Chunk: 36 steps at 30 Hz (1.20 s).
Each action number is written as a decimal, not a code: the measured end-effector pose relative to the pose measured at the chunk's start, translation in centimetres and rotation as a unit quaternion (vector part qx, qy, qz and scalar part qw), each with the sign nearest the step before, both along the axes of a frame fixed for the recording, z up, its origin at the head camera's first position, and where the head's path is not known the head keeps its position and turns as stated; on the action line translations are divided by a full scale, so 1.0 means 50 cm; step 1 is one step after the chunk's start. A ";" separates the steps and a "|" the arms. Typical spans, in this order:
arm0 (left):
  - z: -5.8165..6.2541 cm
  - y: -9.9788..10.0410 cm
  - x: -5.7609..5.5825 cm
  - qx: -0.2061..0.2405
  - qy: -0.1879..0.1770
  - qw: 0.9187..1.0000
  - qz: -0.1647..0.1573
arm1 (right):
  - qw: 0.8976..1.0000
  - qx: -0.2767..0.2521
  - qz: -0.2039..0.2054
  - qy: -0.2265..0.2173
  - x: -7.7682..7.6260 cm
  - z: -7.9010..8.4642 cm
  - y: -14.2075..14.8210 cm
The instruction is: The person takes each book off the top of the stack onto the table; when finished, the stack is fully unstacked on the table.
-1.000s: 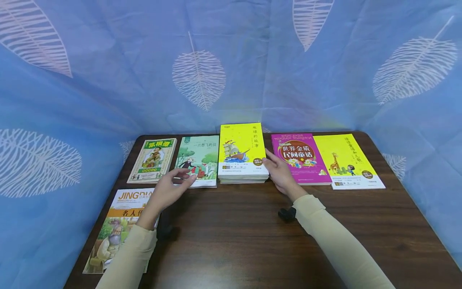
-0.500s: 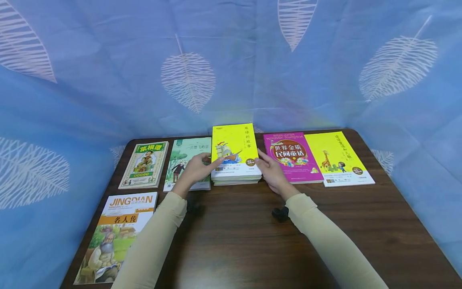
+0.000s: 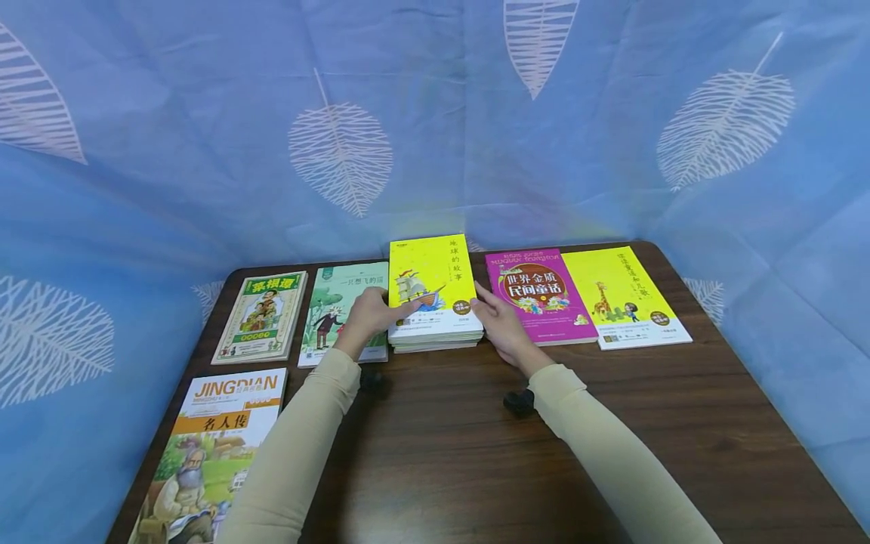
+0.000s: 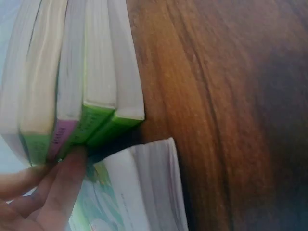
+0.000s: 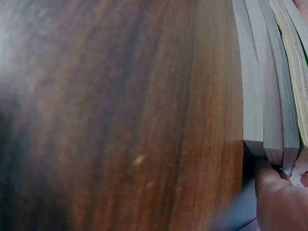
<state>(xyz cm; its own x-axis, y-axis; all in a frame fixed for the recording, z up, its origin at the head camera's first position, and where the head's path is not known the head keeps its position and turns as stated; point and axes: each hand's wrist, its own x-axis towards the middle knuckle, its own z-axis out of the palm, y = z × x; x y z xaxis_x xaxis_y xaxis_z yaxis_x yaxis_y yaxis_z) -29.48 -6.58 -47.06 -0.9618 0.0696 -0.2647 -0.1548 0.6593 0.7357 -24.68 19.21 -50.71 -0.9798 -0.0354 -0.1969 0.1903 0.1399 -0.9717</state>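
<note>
A stack of several books, topped by a yellow book (image 3: 427, 276) with a sailing ship on its cover, lies at the back middle of the table. My left hand (image 3: 370, 316) grips its left side, thumb over the ship cover. In the left wrist view the fingers (image 4: 62, 187) touch the green and purple spines of the stacked books (image 4: 98, 62). At the lower right side, my right hand (image 3: 501, 329) holds the same stack, thumb at the cover's edge. Page edges (image 5: 269, 91) show in the right wrist view, with the right fingers (image 5: 276, 185) against their corner.
Left of the stack lie a pale green book (image 3: 326, 321) and a smaller green-and-cream book (image 3: 263, 313), with a larger JINGDIAN book (image 3: 204, 438) nearer. A purple book (image 3: 540, 321) and another yellow book (image 3: 618, 291) lie to the right. A leaf-patterned blue cloth (image 3: 435, 166) surrounds the dark wooden table (image 3: 435, 453).
My left hand has moved right from over the pale green book to the stack's left side. The right hand stays at the stack. The head view has shifted slightly.
</note>
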 end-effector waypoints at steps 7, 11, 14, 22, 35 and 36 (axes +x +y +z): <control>0.014 -0.018 0.011 0.017 -0.010 1.000 0.011 | 1.000 0.002 0.003 -0.001 -0.001 -0.002 -0.001; 0.019 -0.044 0.021 0.031 -0.016 0.999 0.010 | 1.000 -0.011 0.012 -0.002 0.003 0.000 -0.002; 0.020 -0.067 0.027 0.035 -0.019 0.999 0.004 | 1.000 -0.014 0.012 0.000 0.002 0.000 -0.001; 0.012 -0.121 0.055 0.114 -0.030 0.993 -0.002 | 1.000 -0.008 0.009 -0.002 0.002 0.006 0.000; -0.014 -0.199 0.182 0.226 -0.021 0.973 0.038 | 1.000 -0.008 0.011 0.000 0.004 0.008 0.001; -0.016 -0.206 0.198 0.229 -0.024 0.972 0.042 | 1.000 -0.009 0.012 0.000 0.004 0.010 0.001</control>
